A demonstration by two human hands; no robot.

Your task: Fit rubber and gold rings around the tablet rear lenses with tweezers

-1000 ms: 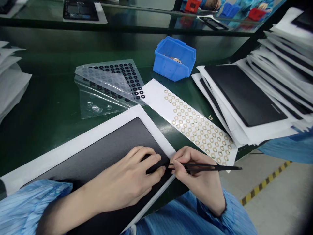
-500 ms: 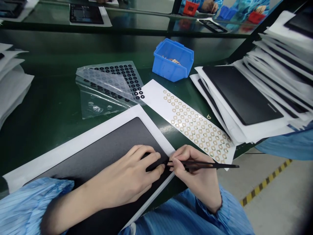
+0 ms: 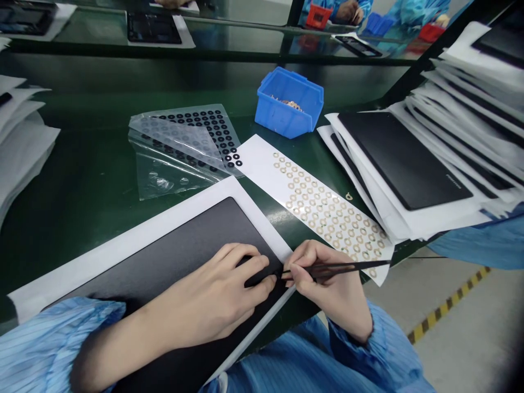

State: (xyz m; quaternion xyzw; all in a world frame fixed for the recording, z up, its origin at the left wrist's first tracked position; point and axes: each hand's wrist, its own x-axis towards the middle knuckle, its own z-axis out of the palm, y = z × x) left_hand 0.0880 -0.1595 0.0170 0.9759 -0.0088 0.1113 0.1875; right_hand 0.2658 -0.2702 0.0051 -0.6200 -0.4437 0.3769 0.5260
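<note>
The black tweezers (image 3: 339, 268) have just swung: their far end now rises toward 2 o'clock, over the corner of the white strip, while the tips stay at the panel's edge. The right hand (image 3: 327, 284) pinches them, thumb and fingers pressed together. The left hand (image 3: 213, 289) lies on the dark panel (image 3: 172, 245), its fingers (image 3: 256, 265) slightly spread and curled, their tips just beside the tweezer tips. That panel sits at 9 o'clock on its white backing sheet (image 3: 123, 256), angled across the green bench (image 3: 73, 185).

Counted: 2 hands; 1 pair of tweezers; 1 blue bin (image 3: 289, 109) at 12 o'clock, holding small gold rings (too heaped to count); 1 clear film sheet (image 3: 176, 180) of black rings at 11 o'clock; 1 white strip (image 3: 311, 202) of well over 50 gold rings at 1 o'clock; 1 stack of panels (image 3: 405, 161) at 2 o'clock.
</note>
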